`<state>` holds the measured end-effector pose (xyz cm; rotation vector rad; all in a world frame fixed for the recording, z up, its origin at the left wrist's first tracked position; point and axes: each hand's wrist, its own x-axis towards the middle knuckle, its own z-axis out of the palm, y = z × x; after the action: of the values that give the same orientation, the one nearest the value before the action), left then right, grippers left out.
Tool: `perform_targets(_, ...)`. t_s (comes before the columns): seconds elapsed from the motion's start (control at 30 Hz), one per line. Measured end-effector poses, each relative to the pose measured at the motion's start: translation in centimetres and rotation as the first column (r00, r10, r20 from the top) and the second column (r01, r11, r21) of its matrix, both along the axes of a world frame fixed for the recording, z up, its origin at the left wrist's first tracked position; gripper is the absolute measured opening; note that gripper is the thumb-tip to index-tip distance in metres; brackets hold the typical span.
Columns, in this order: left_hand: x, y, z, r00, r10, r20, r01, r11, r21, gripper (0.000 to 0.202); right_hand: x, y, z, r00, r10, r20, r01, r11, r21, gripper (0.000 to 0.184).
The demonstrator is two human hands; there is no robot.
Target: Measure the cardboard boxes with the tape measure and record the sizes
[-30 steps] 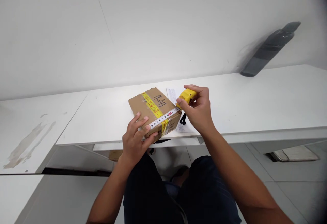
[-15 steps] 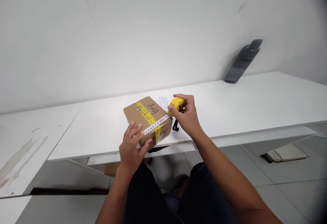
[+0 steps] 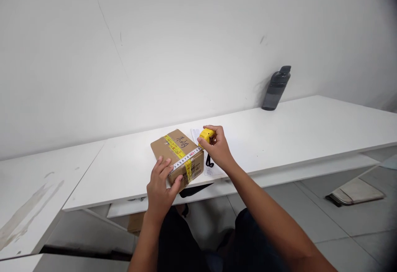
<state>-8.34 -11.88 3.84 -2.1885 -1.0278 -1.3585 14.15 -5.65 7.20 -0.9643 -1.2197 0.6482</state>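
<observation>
A brown cardboard box, banded with yellow printed tape and hand-marked in black, sits at the front edge of the white table. Across its near top edge lies the pulled-out white blade of a tape measure, its numbers facing up. My left hand grips the box's near left corner, fingers on top over the blade's end and thumb against the front side. Closed round the yellow tape measure is my right hand, at the box's right corner. A black wrist strap dangles from the case.
Partly under the tape measure and right hand lies a white printed paper. A dark grey bottle stands farther right on the table, near the wall. Below the tabletop are a shelf and a brown carton.
The whole view has shifted and tilted slightly, so the bottle appears farther left and lower. Both hands keep their hold, and the blade stays stretched along the box's edge.
</observation>
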Motion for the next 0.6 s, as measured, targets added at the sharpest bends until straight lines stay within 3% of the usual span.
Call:
perform_targets(0.23, -0.3, -0.2, 0.3, 0.999, 0.022, -0.034, -0.023, 0.999, -0.023, 0.048, 0.3, -0.3, -0.1, 1.0, -0.026, -0.007, 0.026, 1.0, -0.011, 0.047)
perform_targets(0.37, -0.6, -0.2, 0.3, 1.0, 0.017, -0.013, -0.017, 0.999, -0.038, 0.041, 0.8, -1.5, 0.3, 0.994, -0.032, 0.1, 0.032, 0.999, 0.003, 0.052)
perform_targets(0.5, -1.0, -0.1, 0.2, 1.0, -0.021, 0.01, 0.021, 0.999, -0.025, 0.037, 1.8, -2.8, 0.6, 0.976, 0.047, 0.214, -0.067, 0.994, 0.086, 0.053)
perform_targets(0.6, -1.3, -0.2, 0.3, 0.999, -0.034, 0.004, 0.034, 0.999, -0.039, 0.037, 2.6, -4.0, 0.8, 0.966, 0.042, 0.254, -0.068, 0.994, 0.091, 0.05)
